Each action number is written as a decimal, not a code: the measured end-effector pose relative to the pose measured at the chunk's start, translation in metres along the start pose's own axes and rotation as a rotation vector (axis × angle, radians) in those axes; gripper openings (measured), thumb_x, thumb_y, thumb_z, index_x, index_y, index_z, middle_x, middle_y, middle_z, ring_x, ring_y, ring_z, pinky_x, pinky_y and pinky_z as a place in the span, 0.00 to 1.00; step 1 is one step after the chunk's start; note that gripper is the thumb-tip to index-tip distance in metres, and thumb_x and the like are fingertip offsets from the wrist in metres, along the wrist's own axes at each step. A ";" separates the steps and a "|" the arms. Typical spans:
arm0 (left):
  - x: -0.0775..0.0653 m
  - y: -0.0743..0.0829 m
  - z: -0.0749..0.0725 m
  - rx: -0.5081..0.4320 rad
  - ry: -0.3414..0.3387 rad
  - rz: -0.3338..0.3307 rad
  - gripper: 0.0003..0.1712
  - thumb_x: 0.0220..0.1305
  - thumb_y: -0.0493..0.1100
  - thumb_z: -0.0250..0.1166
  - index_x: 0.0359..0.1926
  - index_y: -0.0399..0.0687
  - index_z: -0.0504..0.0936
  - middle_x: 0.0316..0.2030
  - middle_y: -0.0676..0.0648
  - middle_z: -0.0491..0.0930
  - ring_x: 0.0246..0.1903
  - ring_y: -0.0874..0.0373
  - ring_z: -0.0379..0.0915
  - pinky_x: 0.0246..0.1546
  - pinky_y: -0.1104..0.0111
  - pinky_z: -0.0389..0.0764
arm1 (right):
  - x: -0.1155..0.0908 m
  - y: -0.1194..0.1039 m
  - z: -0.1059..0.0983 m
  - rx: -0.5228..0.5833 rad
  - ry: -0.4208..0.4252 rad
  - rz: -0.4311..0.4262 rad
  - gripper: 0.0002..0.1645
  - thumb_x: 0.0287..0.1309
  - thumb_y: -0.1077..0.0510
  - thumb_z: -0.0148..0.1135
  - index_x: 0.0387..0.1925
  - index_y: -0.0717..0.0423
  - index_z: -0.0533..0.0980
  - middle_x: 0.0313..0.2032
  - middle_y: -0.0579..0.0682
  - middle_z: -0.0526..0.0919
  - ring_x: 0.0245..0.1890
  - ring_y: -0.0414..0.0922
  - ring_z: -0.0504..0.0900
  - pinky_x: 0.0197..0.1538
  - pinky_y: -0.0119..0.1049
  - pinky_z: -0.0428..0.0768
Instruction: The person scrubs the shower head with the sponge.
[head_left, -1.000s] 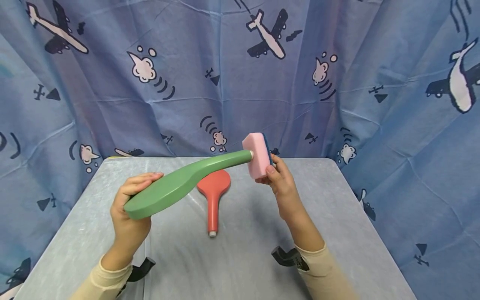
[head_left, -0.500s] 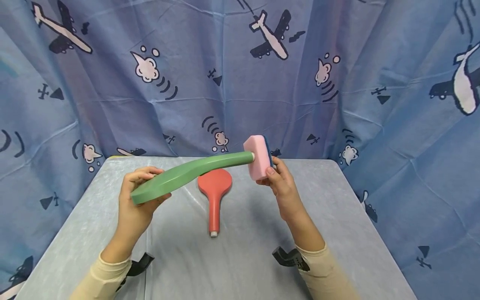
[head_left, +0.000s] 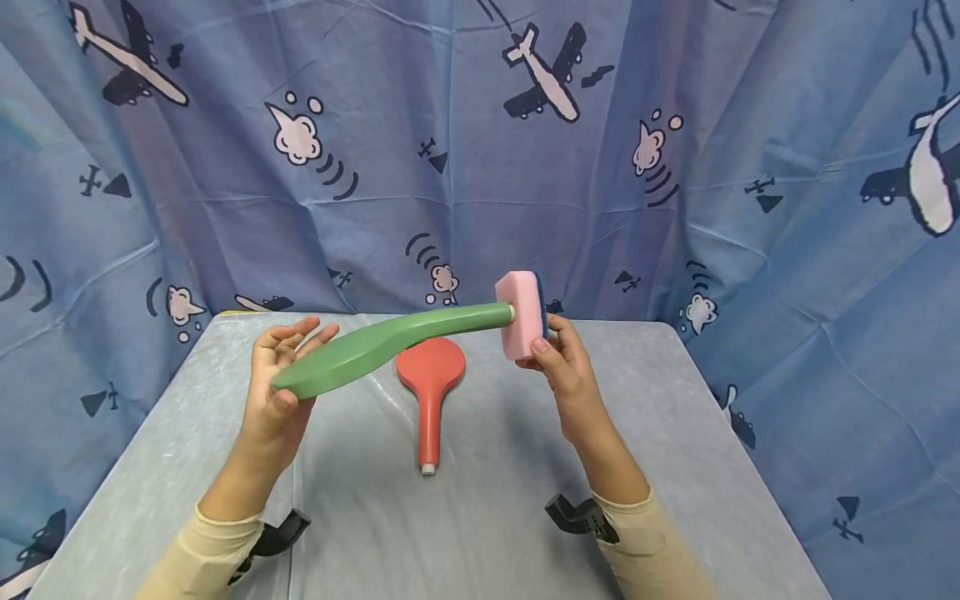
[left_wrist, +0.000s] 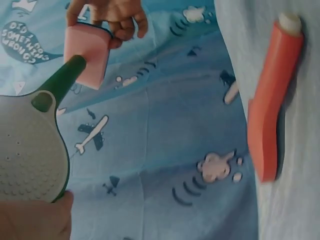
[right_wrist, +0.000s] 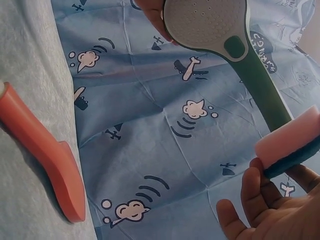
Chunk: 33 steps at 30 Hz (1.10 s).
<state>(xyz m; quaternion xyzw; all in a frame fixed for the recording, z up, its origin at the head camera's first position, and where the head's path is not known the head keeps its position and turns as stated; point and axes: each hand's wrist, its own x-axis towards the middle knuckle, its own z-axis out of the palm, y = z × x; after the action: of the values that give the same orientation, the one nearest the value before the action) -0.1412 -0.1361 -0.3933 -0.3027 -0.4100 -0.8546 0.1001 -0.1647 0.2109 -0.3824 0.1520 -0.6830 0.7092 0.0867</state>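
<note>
A green shower head is held up level over the table, its broad head to the left. My left hand grips that broad head between fingers and thumb. In the left wrist view its grey spray face shows small nozzles. At the right, my right hand pinches a pink sponge with a dark blue scouring side, fingers on the blue side. The handle's pale end touches the sponge's pink face. Below lies a red shower head on the table, handle toward me.
The grey-white cloth-covered table spans the space under both hands. A blue curtain printed with planes and clouds hangs behind and at both sides. A black wrist mount sits on each sleeve.
My left hand has moved up and slightly right, tilting and turning the green shower head so its back shows narrower. The sponge has shifted slightly right. The red shower head lies still.
</note>
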 end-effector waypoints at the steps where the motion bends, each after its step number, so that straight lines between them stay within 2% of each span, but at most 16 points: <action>1: 0.000 -0.001 0.000 -0.065 0.017 -0.003 0.45 0.57 0.49 0.79 0.66 0.48 0.60 0.69 0.40 0.60 0.73 0.44 0.59 0.67 0.63 0.73 | 0.000 0.000 0.000 0.000 0.000 -0.008 0.23 0.71 0.58 0.51 0.65 0.51 0.67 0.52 0.51 0.80 0.48 0.44 0.81 0.53 0.35 0.82; 4: 0.000 -0.004 0.001 -0.233 0.065 0.029 0.49 0.51 0.44 0.83 0.65 0.46 0.59 0.64 0.41 0.68 0.72 0.42 0.62 0.71 0.61 0.69 | -0.001 0.000 0.001 -0.004 -0.001 -0.027 0.22 0.69 0.60 0.52 0.64 0.50 0.68 0.51 0.50 0.80 0.48 0.44 0.80 0.53 0.35 0.82; 7: 0.001 -0.006 0.002 -0.373 0.106 0.082 0.45 0.50 0.42 0.82 0.62 0.41 0.64 0.55 0.39 0.78 0.68 0.40 0.69 0.74 0.58 0.64 | -0.002 -0.001 0.003 -0.009 -0.010 -0.040 0.23 0.67 0.62 0.52 0.63 0.50 0.69 0.51 0.49 0.80 0.47 0.44 0.80 0.54 0.35 0.81; 9: 0.002 -0.008 0.001 -0.428 0.119 0.098 0.39 0.53 0.43 0.80 0.60 0.36 0.69 0.52 0.38 0.82 0.67 0.39 0.71 0.75 0.57 0.62 | -0.003 -0.001 0.006 -0.011 -0.015 -0.042 0.24 0.66 0.62 0.52 0.63 0.49 0.69 0.53 0.49 0.79 0.48 0.44 0.79 0.54 0.35 0.81; 12: 0.002 -0.010 0.000 -0.474 0.123 0.073 0.28 0.63 0.44 0.73 0.59 0.35 0.77 0.54 0.36 0.83 0.66 0.41 0.72 0.75 0.57 0.63 | -0.006 -0.002 0.009 0.001 -0.015 -0.049 0.24 0.66 0.61 0.52 0.63 0.47 0.69 0.53 0.49 0.77 0.48 0.44 0.78 0.55 0.35 0.80; 14: 0.001 -0.010 -0.001 -0.456 0.118 0.022 0.26 0.69 0.44 0.68 0.62 0.37 0.76 0.54 0.37 0.84 0.67 0.44 0.71 0.74 0.58 0.63 | -0.007 -0.001 0.010 0.010 0.000 -0.056 0.24 0.65 0.61 0.53 0.62 0.47 0.69 0.53 0.48 0.78 0.48 0.44 0.78 0.55 0.35 0.80; 15: 0.000 -0.010 -0.002 -0.454 0.113 -0.014 0.27 0.70 0.43 0.65 0.66 0.37 0.72 0.53 0.38 0.85 0.67 0.46 0.71 0.74 0.59 0.63 | -0.007 -0.001 0.010 0.017 0.011 -0.064 0.24 0.65 0.60 0.53 0.62 0.47 0.69 0.52 0.49 0.79 0.47 0.44 0.78 0.55 0.35 0.80; 18: -0.001 -0.007 -0.003 -0.441 0.086 -0.160 0.39 0.71 0.41 0.58 0.77 0.43 0.51 0.49 0.43 0.86 0.66 0.51 0.71 0.74 0.59 0.63 | -0.007 -0.002 0.008 0.032 0.041 -0.097 0.23 0.65 0.60 0.53 0.62 0.48 0.69 0.51 0.49 0.80 0.47 0.43 0.79 0.55 0.35 0.81; 21: 0.000 -0.003 -0.003 -0.451 0.032 -0.311 0.52 0.70 0.39 0.55 0.80 0.51 0.27 0.54 0.44 0.83 0.67 0.51 0.70 0.76 0.56 0.61 | -0.004 -0.002 0.004 0.040 0.068 -0.128 0.24 0.66 0.61 0.53 0.62 0.49 0.69 0.52 0.50 0.80 0.48 0.44 0.79 0.55 0.35 0.82; 23: 0.001 -0.001 -0.003 -0.464 -0.012 -0.373 0.53 0.69 0.37 0.53 0.79 0.52 0.24 0.61 0.43 0.78 0.67 0.49 0.71 0.77 0.54 0.59 | -0.003 -0.003 0.001 0.042 0.077 -0.134 0.24 0.66 0.61 0.53 0.63 0.48 0.70 0.52 0.50 0.79 0.48 0.44 0.79 0.55 0.35 0.81; 24: 0.001 0.000 -0.003 -0.484 -0.027 -0.390 0.53 0.69 0.36 0.53 0.78 0.52 0.24 0.64 0.42 0.75 0.68 0.48 0.71 0.77 0.53 0.59 | -0.002 -0.003 0.000 0.043 0.079 -0.135 0.24 0.66 0.61 0.53 0.63 0.49 0.70 0.52 0.50 0.79 0.48 0.44 0.78 0.55 0.35 0.81; 26: 0.001 0.001 -0.003 -0.538 -0.043 -0.397 0.47 0.68 0.33 0.51 0.77 0.50 0.31 0.67 0.40 0.71 0.67 0.47 0.72 0.76 0.53 0.60 | -0.001 -0.004 -0.001 0.043 0.084 -0.127 0.24 0.66 0.61 0.53 0.63 0.49 0.70 0.53 0.50 0.79 0.48 0.45 0.78 0.55 0.35 0.81; 30: -0.002 0.001 -0.002 -0.647 -0.067 -0.353 0.36 0.67 0.27 0.47 0.75 0.39 0.49 0.67 0.37 0.71 0.62 0.47 0.77 0.71 0.55 0.70 | -0.001 -0.004 -0.003 0.040 0.090 -0.107 0.25 0.66 0.61 0.54 0.64 0.51 0.69 0.54 0.51 0.78 0.49 0.46 0.76 0.55 0.35 0.80; 33: -0.003 0.000 -0.001 -0.713 -0.092 -0.301 0.30 0.71 0.26 0.46 0.73 0.31 0.58 0.66 0.36 0.72 0.62 0.46 0.77 0.70 0.57 0.71 | 0.000 -0.002 -0.003 0.035 0.094 -0.095 0.26 0.66 0.62 0.55 0.65 0.51 0.69 0.53 0.51 0.78 0.49 0.46 0.76 0.56 0.34 0.80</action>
<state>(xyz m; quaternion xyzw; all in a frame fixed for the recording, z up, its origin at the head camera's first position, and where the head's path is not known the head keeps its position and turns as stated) -0.1391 -0.1372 -0.3956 -0.2929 -0.1312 -0.9342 -0.1561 -0.1641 0.2139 -0.3806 0.1522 -0.6578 0.7223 0.1495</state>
